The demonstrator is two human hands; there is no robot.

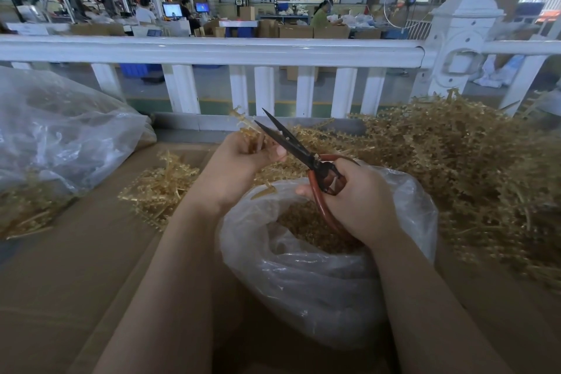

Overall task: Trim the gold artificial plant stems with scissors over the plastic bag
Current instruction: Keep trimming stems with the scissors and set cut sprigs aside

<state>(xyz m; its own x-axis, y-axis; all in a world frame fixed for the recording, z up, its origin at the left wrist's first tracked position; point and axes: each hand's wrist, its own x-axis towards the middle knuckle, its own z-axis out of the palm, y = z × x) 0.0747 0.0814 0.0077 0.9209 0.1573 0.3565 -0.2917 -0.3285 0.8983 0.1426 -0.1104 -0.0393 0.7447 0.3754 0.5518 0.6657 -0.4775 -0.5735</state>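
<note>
Two bare forearms reach up from the bottom edge toward the middle; between them, right under the right hand [353, 203], sits the open plastic bag [318, 276], its rolled rim gaping upward and a bed of small gold clippings [306, 229] showing inside. That hand has its fingers curled through and round the red handles of the scissors [303, 155]; the black blades stand parted, pointing up and away to the left, their tips just past the left hand [239, 161]. That left hand grips a small bunch of gold stems [247, 130], fingers curled round it, the stem tips poking above the fist and lying right beside the lower blade; whether blade and stem touch is unclear. One loose gold piece [263, 193] lies at the bag's near-left rim, just below the left wrist. Left of the left hand a small heap of stems [158, 188] rests on the brown cardboard surface [76, 267], which runs bare and wide toward the near-left corner; farther left slumps a big clear bag [60, 136]. Right of the right hand a large mound of gold stems [473, 179] crowds up against the open bag's far side. Beyond both hands a white railing [212, 50] closes off the far edge.
</note>
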